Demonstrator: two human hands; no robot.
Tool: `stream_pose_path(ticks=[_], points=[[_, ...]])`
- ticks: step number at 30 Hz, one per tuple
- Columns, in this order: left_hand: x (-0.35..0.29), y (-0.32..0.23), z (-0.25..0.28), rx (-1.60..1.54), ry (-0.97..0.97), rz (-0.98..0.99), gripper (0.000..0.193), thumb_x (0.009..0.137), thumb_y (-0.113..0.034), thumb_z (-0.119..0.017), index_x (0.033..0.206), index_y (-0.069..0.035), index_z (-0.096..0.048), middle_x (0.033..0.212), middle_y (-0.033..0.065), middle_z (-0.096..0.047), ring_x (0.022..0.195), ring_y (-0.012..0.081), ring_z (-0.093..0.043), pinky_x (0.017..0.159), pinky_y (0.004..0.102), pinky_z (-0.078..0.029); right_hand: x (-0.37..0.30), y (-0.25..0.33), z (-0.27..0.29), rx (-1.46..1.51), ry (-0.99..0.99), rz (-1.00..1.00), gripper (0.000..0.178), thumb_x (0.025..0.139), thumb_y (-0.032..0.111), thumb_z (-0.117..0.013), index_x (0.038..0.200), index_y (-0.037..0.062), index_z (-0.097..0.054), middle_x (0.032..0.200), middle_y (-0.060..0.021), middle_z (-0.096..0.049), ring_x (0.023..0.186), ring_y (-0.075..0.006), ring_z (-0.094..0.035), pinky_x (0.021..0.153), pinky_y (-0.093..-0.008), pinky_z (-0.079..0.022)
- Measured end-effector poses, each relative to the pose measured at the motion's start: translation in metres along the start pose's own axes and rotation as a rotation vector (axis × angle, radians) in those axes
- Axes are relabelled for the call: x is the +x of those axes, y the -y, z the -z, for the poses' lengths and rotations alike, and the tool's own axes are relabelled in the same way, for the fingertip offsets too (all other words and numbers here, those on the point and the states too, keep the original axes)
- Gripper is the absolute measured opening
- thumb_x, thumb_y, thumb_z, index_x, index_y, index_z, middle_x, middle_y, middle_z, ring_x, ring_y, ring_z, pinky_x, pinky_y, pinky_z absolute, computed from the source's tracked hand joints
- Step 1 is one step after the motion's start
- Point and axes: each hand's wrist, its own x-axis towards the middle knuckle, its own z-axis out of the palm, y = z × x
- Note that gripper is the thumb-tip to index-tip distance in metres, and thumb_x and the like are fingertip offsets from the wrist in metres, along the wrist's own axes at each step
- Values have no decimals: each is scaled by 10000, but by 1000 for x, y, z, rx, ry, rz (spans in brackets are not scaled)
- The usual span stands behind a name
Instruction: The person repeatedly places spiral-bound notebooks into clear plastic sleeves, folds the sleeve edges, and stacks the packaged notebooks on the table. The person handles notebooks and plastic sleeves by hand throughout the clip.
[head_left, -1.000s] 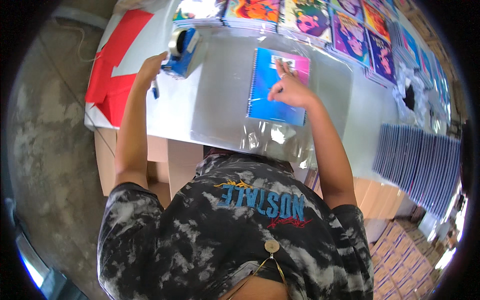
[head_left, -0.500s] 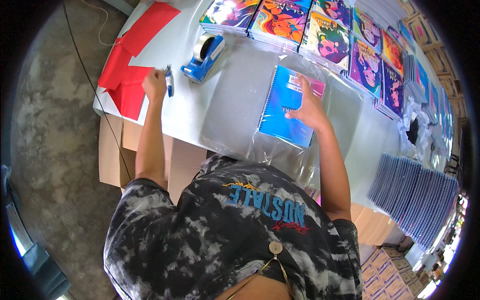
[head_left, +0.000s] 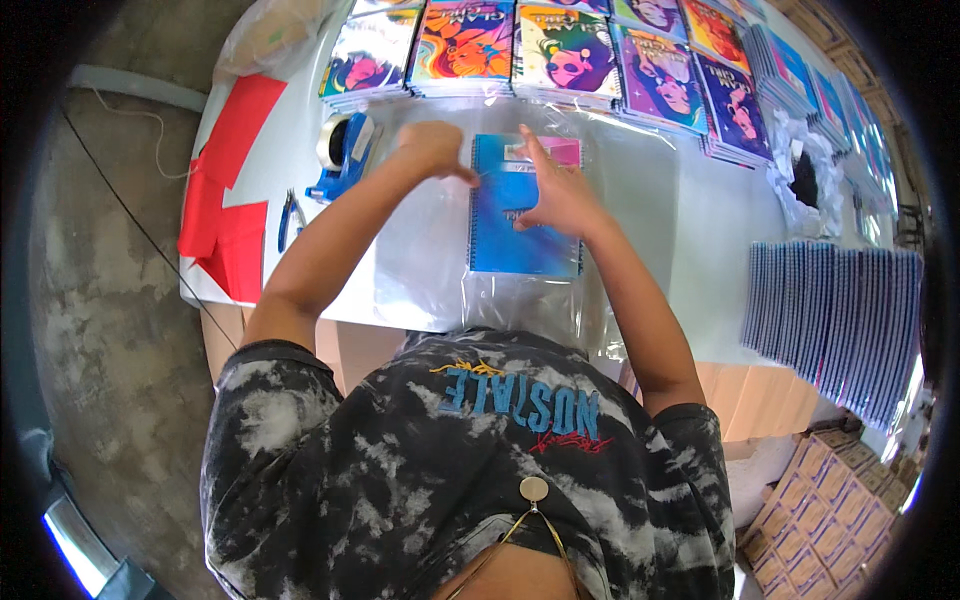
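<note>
A spiral-bound notebook [head_left: 505, 245] with a blue cover and a pink upper corner lies in front of me on clear plastic film [head_left: 420, 260]. My right hand [head_left: 565, 195] rests over its right side, thumb and fingers spread apart. By the notebook's upper left edge, my left hand [head_left: 435, 150] has its fingers curled together; anything within them is hidden. Left of that hand stands a blue tape dispenser [head_left: 345, 165] with a roll of clear tape. Small blue-handled pliers [head_left: 290, 220] lie nearer the table's left end.
Red sheets [head_left: 240, 245] cover the table's left end. Stacks of colourful notebooks [head_left: 565, 60] line the far side. At the right are a crumpled plastic bag [head_left: 805, 175] and a long row of spiral-bound books [head_left: 830, 320]. Cardboard boxes [head_left: 820, 510] stand below right.
My left hand has moved right, from beside the pliers to the notebook's upper left edge. The right hand stays on the notebook. The whole view has shifted and turned a little.
</note>
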Motion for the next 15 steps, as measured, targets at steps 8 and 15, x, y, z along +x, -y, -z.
stream_pose_path(ticks=[8,15], points=[[-10,-34,-110,-1120,-479,-51,680,909,-513,-405,1333,17,-360,1347,247,-373,1248,369,-344,1046,386,-253,3,-91,-80,43,-704,-248,927,733,337,-742,1375,-7,-169,1349,-233,-339,1250,-334,-347,1029,-425,-270],[-99,-57,-55,-1601,-928,-335,664,876,-380,-542,1343,20,-290,1234,147,-434,1133,205,-422,945,333,-357,-57,56,9,1067,-783,335,833,656,154,-811,1287,35,-280,1131,-106,-448,1048,-198,-486,900,-331,-416]])
